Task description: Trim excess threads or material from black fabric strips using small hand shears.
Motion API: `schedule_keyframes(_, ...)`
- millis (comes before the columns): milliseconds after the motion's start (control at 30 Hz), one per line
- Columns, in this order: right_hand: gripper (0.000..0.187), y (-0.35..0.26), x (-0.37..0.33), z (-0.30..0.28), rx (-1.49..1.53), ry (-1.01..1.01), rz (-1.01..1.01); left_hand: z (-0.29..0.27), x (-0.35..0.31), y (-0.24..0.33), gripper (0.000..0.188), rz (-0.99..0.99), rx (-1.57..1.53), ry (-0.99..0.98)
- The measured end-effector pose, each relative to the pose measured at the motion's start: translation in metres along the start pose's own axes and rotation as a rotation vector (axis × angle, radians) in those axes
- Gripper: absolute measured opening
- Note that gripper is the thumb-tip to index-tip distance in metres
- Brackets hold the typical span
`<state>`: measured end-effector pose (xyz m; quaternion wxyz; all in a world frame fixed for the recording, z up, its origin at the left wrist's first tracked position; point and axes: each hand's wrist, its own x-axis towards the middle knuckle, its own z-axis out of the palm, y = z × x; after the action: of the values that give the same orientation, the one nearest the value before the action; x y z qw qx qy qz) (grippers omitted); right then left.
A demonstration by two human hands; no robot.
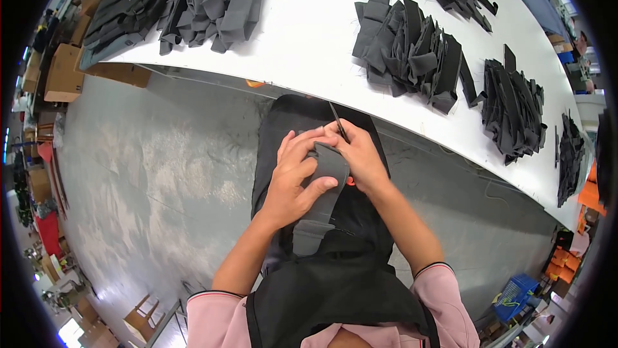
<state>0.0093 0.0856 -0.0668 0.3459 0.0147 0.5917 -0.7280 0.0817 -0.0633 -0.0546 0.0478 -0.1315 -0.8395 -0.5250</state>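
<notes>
My left hand (297, 184) is closed on a dark grey fabric strip (329, 166), its thumb lying across the face. Folded over at the top, the strip hangs down to my apron-covered lap (360, 219). My right hand (362, 158) meets the left fingertips at the strip's upper end. It grips what looks like scissors (335, 118), the dark narrow blade pointing up toward the table edge. A small orange-red part shows below the right palm, perhaps of the handle. The fingers partly hide both the tool and the strip's top.
Ahead stands a white table (309, 32) whose edge slants down to the right. Piles of dark fabric pieces (412, 52) lie on it, with black bags (138, 7) at the far left. A cardboard box (64, 72) and a blue crate (515, 296) stand on the floor.
</notes>
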Motion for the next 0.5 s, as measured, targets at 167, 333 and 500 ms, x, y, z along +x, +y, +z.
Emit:
schedule_keyframes(167,0.029,0.006,-0.044,-0.004,-0.440,0.323,-0.439,0.001,-0.007,-0.016,0.043,-0.125,-0.226,0.092)
schedule_keyframes(333,0.031,-0.013,-0.073,-0.016,-0.707,0.229,-0.463,-0.002,-0.005,-0.016,0.041,-0.172,-0.346,0.103)
schedule_keyframes(500,0.021,-0.018,-0.069,-0.016,-0.785,0.184,-0.511,-0.003,-0.002,-0.017,0.040,-0.159,-0.383,0.003)
